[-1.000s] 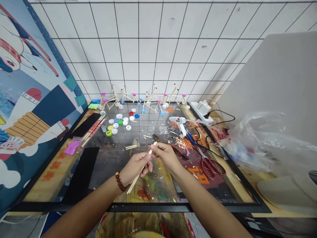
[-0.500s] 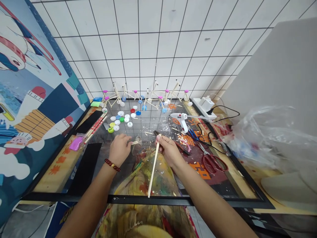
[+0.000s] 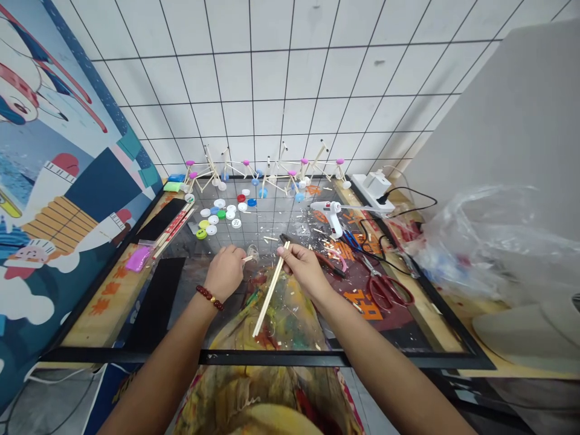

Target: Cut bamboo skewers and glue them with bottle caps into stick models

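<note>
My right hand [image 3: 304, 266] is closed on a pair of long, thin wooden chopsticks [image 3: 270, 290], pinched near their upper end. They slant down and left toward the table's front edge. My left hand [image 3: 226, 270], with a beaded bracelet on the wrist, is closed with its fingertips on short wooden stick pieces [image 3: 247, 258]. Just beyond those pieces is a small clear round thing [image 3: 254, 252], whose kind I cannot make out. Dark-tipped pliers with a red and black handle [image 3: 330, 264] lie partly hidden behind my right hand.
Bottle caps [image 3: 221, 214] lie at the left middle. Stick-built bicycle-like models [image 3: 290, 175] line the back. At right are a glue gun [image 3: 333, 216], red-handled scissors [image 3: 389, 292], a power strip [image 3: 374, 192] and a plastic bag [image 3: 480, 235]. Wood scraps litter the tabletop.
The chopsticks' lower ends have swung left and up, and the two sticks now show side by side. My left fingers have closed in on the short stick pieces. The view has shifted slightly.
</note>
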Demonstrator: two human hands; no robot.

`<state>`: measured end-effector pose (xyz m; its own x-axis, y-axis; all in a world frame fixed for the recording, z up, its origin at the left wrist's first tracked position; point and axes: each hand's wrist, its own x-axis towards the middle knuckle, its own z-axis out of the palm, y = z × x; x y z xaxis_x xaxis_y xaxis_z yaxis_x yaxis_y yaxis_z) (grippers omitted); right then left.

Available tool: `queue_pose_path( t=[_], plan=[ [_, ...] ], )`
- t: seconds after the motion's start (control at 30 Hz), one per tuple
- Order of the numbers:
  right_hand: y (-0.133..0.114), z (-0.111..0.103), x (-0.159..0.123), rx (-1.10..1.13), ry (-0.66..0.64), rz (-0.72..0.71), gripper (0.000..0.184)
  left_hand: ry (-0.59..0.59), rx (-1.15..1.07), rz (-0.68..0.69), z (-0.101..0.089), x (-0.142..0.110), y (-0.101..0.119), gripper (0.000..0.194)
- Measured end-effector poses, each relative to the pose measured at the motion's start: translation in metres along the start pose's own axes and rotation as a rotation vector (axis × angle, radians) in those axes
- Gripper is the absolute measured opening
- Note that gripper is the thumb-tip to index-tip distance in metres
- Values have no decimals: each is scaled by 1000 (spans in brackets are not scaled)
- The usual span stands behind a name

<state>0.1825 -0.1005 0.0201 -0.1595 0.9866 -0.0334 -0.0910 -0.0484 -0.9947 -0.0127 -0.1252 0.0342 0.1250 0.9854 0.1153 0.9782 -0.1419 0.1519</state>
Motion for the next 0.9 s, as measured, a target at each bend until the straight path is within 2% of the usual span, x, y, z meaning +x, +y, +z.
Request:
queue_pose_path(
  t=[0.1,0.23,0.33,0.37,0.43,0.53,0.73,0.9],
  plan=[
    [4,2,0,-20,-16,33,45,13,-19,-6,-1,-1,0,19],
    [5,3,2,31,16,61,43,160,-145,-24,-4,-2,0,15],
    [4,3,4,72,38,66,45,245,-529,-90,-2,0,2,10],
    [4,2,4,81,39,71,45,245,-700,-132,-1,0,3,9],
    [3,2,4,93,36,81,47,215,-1009,-231,1,2,6,19],
    [4,1,4,99,12,82,46,176,-1276,-321,0,5,10,30],
    [3,0,1,42,-3,53,45,181,-1391,-319,-6,3,14,22],
    [2,1,0,36,-21,53,45,180,-1443,-283,-1,4,16,24]
  ],
)
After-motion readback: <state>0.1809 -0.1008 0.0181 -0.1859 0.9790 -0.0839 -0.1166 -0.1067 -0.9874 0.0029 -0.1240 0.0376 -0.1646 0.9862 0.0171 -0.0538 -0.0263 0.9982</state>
